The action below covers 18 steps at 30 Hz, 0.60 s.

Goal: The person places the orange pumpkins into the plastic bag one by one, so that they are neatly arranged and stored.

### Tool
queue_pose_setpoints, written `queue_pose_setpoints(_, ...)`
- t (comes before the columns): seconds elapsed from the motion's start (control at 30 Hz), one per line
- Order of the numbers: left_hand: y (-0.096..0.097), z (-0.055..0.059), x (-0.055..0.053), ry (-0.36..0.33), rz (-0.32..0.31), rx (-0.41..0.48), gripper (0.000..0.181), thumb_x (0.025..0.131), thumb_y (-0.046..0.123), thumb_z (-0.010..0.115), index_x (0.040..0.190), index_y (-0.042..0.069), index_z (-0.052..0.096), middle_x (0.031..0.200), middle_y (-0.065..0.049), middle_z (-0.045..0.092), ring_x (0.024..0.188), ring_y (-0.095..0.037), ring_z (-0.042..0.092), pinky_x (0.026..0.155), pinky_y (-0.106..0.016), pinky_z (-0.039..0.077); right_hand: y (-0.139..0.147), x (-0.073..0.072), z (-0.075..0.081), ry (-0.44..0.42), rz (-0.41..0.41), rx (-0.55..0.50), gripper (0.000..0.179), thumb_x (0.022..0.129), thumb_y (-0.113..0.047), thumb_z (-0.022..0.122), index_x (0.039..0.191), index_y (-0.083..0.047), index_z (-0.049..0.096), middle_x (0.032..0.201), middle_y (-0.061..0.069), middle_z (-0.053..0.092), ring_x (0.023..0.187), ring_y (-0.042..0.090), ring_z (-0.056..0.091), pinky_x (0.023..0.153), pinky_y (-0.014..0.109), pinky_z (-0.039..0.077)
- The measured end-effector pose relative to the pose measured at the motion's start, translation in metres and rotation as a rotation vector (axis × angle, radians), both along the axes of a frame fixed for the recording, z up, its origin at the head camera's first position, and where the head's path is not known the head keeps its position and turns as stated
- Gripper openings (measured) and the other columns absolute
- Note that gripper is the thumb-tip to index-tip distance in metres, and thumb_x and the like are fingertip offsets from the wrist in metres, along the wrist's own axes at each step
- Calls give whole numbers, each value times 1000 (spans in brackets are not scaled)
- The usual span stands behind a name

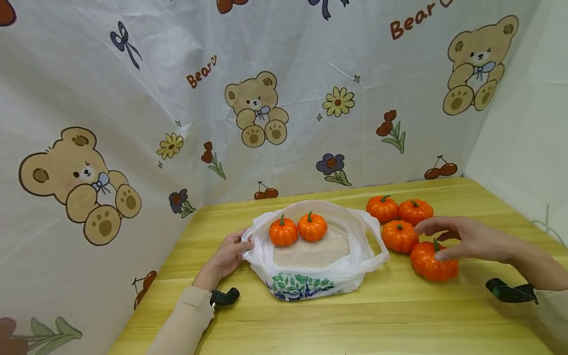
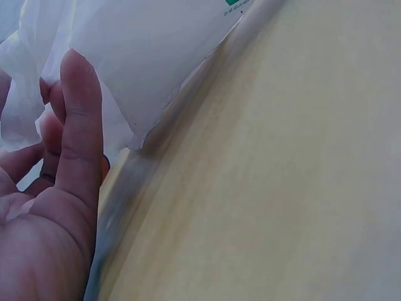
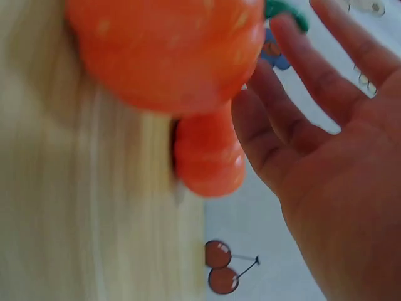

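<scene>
A white plastic bag (image 1: 306, 271) with a green leaf print lies with its mouth spread wide. Inside it sit two small orange pumpkins, a left one (image 1: 283, 232) and a right one (image 1: 312, 228). My left hand (image 1: 231, 254) pinches the bag's left rim between thumb and fingers; in the left wrist view, fingers (image 2: 80, 125) stand against the thin plastic. Over the nearest loose pumpkin (image 1: 432, 264) is my right hand (image 1: 477, 239), its fingers spread. The right wrist view has these fingers (image 3: 319, 81) beside a large pumpkin (image 3: 169, 50), not wrapped round it.
Behind the nearest pumpkin are several more: a middle one (image 1: 399, 236), a back left one (image 1: 382, 209) and a back right one (image 1: 416, 212). They stand on a wooden table (image 1: 310, 325). A bear-print cloth (image 1: 288, 172) hangs behind and at the left.
</scene>
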State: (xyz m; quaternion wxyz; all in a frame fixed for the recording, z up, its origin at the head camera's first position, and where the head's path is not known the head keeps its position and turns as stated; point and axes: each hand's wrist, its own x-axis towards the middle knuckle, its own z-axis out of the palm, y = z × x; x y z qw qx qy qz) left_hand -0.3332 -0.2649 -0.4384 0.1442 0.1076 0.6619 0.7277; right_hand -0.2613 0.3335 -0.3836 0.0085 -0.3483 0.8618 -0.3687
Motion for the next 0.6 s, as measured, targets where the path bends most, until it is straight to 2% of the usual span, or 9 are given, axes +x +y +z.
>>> queue_pose_setpoints(0.1, -1, -2, -1, -3, -3, -1, 64, 96, -8, 55, 157, -5, 33, 130, -5, 62, 109, -13, 68, 90, -27, 62, 8, -2, -5, -35, 44, 19, 49, 87, -5, 78, 134, -10, 62, 130, 2, 68, 117, 3, 60, 93, 19, 54)
queue_pose_setpoints(0.23, -2, -4, -2, 3, -6, -4, 65, 97, -7, 55, 157, -5, 32, 133, -5, 61, 110, -13, 67, 92, -28, 62, 14, -4, -11, -66, 88, 35, 52, 86, -5, 78, 135, -11, 63, 132, -1, 68, 121, -1, 56, 94, 21, 52)
queue_pose_setpoints(0.4, -2, -4, -2, 4, -2, -9, 66, 96, -6, 56, 157, -5, 32, 133, -5, 61, 111, -12, 67, 91, -27, 62, 18, -8, -19, -110, 105, 45, 58, 82, -8, 80, 137, -16, 62, 135, -5, 67, 123, -3, 53, 94, 20, 48)
queue_pose_setpoints(0.6, -2, -4, -2, 4, -1, 1, 65, 96, -7, 55, 157, -5, 33, 130, -4, 62, 109, -12, 68, 90, -26, 62, 24, -13, -29, -128, 133, 48, 71, 75, -9, 85, 141, -16, 58, 136, -7, 65, 120, -1, 55, 94, 16, 47)
